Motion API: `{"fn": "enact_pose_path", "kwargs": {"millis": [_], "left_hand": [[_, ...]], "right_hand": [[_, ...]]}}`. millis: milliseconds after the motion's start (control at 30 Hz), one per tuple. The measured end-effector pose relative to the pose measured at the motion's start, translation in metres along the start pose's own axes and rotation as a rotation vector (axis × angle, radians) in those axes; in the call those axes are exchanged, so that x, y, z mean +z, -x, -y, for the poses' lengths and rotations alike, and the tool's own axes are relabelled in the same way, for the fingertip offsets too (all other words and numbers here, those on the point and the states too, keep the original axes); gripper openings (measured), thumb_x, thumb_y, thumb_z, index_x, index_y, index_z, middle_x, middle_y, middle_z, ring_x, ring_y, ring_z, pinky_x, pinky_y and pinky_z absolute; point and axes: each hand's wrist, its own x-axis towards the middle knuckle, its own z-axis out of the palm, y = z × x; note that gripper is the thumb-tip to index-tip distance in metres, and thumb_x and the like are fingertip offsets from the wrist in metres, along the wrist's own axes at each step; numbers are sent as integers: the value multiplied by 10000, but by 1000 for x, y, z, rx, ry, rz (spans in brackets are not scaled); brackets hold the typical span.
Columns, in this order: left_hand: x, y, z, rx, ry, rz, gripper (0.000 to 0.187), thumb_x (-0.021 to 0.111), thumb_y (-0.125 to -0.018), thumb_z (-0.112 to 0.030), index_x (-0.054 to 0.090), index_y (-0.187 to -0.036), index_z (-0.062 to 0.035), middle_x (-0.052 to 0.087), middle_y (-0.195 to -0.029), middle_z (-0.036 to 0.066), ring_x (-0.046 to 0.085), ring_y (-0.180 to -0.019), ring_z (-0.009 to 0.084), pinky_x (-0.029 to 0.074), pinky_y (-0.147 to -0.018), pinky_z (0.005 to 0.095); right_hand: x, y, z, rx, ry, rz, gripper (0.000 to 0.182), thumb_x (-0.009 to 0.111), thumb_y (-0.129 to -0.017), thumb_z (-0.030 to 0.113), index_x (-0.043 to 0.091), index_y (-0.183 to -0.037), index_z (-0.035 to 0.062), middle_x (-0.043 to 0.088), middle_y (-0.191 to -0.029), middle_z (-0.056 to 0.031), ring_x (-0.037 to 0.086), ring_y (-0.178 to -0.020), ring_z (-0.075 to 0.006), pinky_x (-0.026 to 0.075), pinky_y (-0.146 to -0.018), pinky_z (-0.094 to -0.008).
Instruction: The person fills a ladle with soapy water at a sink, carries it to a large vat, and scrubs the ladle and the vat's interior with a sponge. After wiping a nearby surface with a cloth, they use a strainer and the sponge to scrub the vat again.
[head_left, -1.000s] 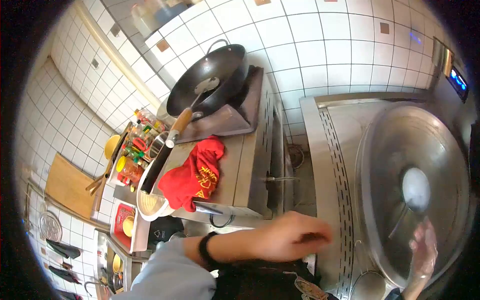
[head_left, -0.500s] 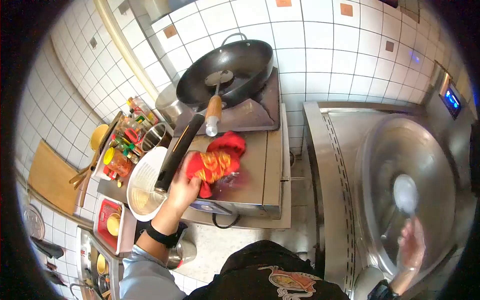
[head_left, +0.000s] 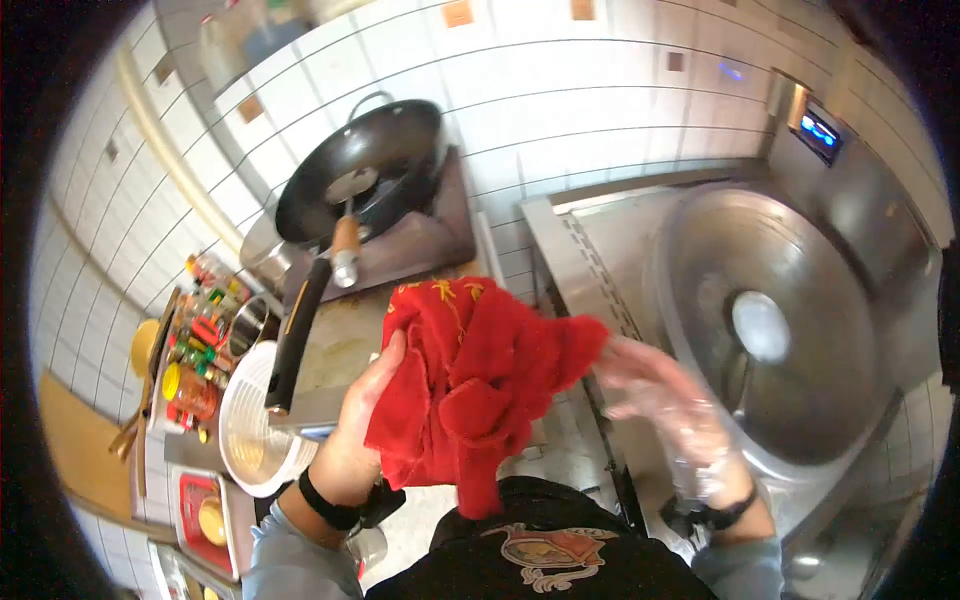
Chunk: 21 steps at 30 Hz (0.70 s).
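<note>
The left hand (head_left: 358, 440) holds a red cloth (head_left: 470, 380) up in front of the chest, its fingers closed on the cloth's left edge, thumb up along the fabric. The cloth hangs in loose folds with yellow print near its top, and it covers part of the counter (head_left: 345, 350) behind it. The right hand (head_left: 665, 405), in a thin clear glove, reaches toward the cloth's right corner; its fingers look spread and are blurred, and whether they touch the cloth cannot be told. Both wrists wear dark bands. To the left, a black wok (head_left: 365, 165) sits on a burner (head_left: 420, 240) against the tiled wall, with a ladle (head_left: 345, 225) resting in it, its wooden grip pointing toward the person. A long black handle (head_left: 295, 335) lies over a white bowl (head_left: 250, 430) at the counter's edge. Further left stands a cluster of sauce bottles (head_left: 195, 345) beside a steel cup (head_left: 250, 320). To the right, a large round steel lid (head_left: 780, 320) leans on a steel machine with a lit blue display (head_left: 820, 130).
</note>
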Motion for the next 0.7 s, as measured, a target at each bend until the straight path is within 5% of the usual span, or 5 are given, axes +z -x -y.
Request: {"fn": "enact_pose_path", "kwargs": {"millis": [200,300,333,633,700], "left_hand": [[-11,6,14,-192,-6,87,605,443,-876,-423,279,-1331,-60,326,-1359,133,340,-1235,298,248,-1028,437],[4,27,-12,-233,-1290,669,549,377,-904,-346,276,-1314,4,280,-1369,207,351,-1219,306,276,-990,390],[9,41,-10,201,-1723,667,520,407,-886,-275,289,-1303,11,281,-1352,241,340,-1223,334,277,-992,388],[-23,61,10,70,-1161,495,510,456,-860,-149,277,-1325,-41,419,-1250,223,452,-1118,346,360,-923,384],[-29,62,10,-179,-1414,288,474,452,-847,-108,321,-1299,-53,501,-1158,202,516,-1047,313,403,-869,342]], "right_hand": [[41,-30,2,192,99,-40,462,541,-804,85,435,-1251,43,536,-1142,-144,530,-999,-189,450,-787,-325],[20,-15,10,-184,709,50,225,620,-760,95,624,-962,-5,641,-929,-118,613,-810,-223,483,-740,-324],[12,-2,9,-217,444,-19,268,635,-754,113,608,-986,-19,621,-1008,-149,608,-882,-238,478,-781,-330],[2,43,48,-244,727,-174,191,628,-744,162,608,-793,-21,644,-813,-135,557,-650,-182,438,-585,-291],[25,31,47,150,711,-124,213,637,-728,182,590,-786,-18,638,-827,-137,573,-681,-191,456,-625,-292]]}}
